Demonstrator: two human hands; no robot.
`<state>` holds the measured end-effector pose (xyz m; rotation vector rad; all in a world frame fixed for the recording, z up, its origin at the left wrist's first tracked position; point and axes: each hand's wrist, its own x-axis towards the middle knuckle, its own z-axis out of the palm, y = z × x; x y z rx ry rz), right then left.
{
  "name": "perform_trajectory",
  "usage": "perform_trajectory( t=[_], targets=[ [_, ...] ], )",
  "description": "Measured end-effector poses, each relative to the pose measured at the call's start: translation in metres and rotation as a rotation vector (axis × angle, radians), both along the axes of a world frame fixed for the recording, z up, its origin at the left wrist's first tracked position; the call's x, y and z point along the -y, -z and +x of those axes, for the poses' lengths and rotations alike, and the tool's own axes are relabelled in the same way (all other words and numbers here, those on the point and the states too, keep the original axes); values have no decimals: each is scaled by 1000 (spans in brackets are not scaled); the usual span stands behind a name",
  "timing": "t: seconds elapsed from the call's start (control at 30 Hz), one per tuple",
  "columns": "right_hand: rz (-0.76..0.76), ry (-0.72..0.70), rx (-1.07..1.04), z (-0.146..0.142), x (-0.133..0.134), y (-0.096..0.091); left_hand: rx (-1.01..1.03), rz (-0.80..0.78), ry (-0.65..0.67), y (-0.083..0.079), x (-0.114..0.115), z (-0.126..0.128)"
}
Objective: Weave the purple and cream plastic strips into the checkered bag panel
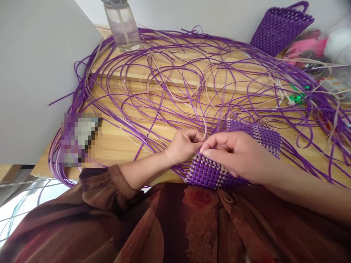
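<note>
A purple and beige woven piece (207, 171) lies at the table's front edge, against my clothing. My left hand (185, 146) is closed at its upper left corner, pinching a beige strand (205, 126) that rises between the two hands. Over the weave reaches my right hand (233, 151), thumb and forefinger pressed together on a purple strand (199, 150) at the same corner. The back of this hand hides the middle of the woven piece. Long loose purple and beige strands (145, 135) fan out from the weave across the wooden table (153, 86).
A clear pump bottle (123, 27) stands at the back left. At the back right are a finished-looking purple woven bag (279, 29), a pink item (305, 49) and a green shiny scrap (297, 96). A pixelated flat object (83, 137) lies at the left. Strand bundles ring the table.
</note>
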<state>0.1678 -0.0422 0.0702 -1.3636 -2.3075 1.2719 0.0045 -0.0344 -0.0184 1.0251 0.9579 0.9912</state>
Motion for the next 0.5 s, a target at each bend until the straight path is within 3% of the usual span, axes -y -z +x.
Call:
perform_trajectory(
  t=[0.07, 0.1, 0.17, 0.23, 0.27, 0.4, 0.5],
  targets=[
    [-245, -77, -70, -9, -3, -17, -1, 28, 6, 0, -1, -1],
    [-216, -114, -82, -12, -6, -25, -10, 43, 8, 0, -1, -2],
    [91, -137, -63, -13, -16, -32, -18, 64, 18, 1, -1, -2],
    [433, -150, 18, -8, -27, -29, -6, 53, 35, 3, -1, -1],
    [531, -172, 64, -4, -33, -23, -2, 35, 39, 4, -1, 0],
    [560, -305, 170, 5, -42, -1, -38, 6, 15, 6, -1, 0],
    [529, -282, 112, -7, -37, -3, -18, 11, 12, 6, 1, 0]
  ],
)
